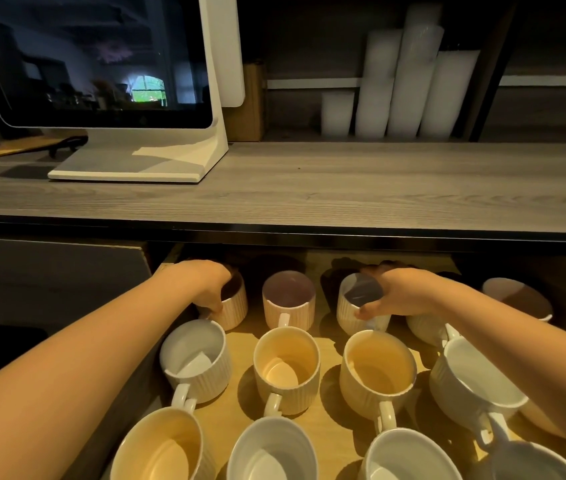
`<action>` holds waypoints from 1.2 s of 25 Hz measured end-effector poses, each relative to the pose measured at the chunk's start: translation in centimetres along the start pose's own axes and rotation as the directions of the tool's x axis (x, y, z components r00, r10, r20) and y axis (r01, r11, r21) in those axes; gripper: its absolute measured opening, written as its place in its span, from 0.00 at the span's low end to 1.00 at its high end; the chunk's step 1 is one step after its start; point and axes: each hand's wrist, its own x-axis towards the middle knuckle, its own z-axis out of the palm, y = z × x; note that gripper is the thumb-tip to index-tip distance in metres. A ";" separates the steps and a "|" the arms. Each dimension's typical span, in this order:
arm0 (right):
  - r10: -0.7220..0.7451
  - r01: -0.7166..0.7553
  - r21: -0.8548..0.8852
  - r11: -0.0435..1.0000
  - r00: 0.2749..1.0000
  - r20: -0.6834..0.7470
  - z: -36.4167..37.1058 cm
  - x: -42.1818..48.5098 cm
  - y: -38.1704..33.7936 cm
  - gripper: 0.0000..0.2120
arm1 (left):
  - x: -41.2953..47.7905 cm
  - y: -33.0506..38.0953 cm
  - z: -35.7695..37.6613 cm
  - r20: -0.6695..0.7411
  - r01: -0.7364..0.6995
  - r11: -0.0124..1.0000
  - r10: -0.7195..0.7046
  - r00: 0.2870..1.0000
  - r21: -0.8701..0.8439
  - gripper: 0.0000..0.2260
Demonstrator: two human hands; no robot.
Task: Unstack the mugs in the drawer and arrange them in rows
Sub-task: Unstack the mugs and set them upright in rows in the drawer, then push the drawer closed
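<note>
At the back of the open drawer (pixel 243 348), the far-left mug (pixel 234 306) is being grasped by the left hand (pixel 205 285) and the third mug (pixel 354 306) by the right hand (pixel 399 292). The neighbouring mug (pixel 288 299), being packed close, could be knocked by a sideways shift. Anything further back is being hidden under the countertop (pixel 343 188); the nearest mugs (pixel 274 455) are being cut off.
</note>
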 end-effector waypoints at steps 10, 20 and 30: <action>-0.077 0.076 -0.057 0.996 0.996 -0.032 -0.8 -2.5 0.0 0.26 | -3.1 1.1 0.8 -0.091 -0.029 0.998 0.023 0.996 -0.062 0.20; -0.126 0.124 -0.052 0.991 0.992 -0.029 -3.6 -14.0 -1.7 0.23 | -17.0 6.1 -1.5 -0.286 -0.385 0.918 0.345 0.894 -0.095 0.22; -0.228 0.230 -0.005 0.973 0.962 -0.147 -0.4 -26.4 -4.0 0.24 | -27.0 10.5 1.8 -0.421 -0.515 0.846 0.421 0.804 -0.138 0.23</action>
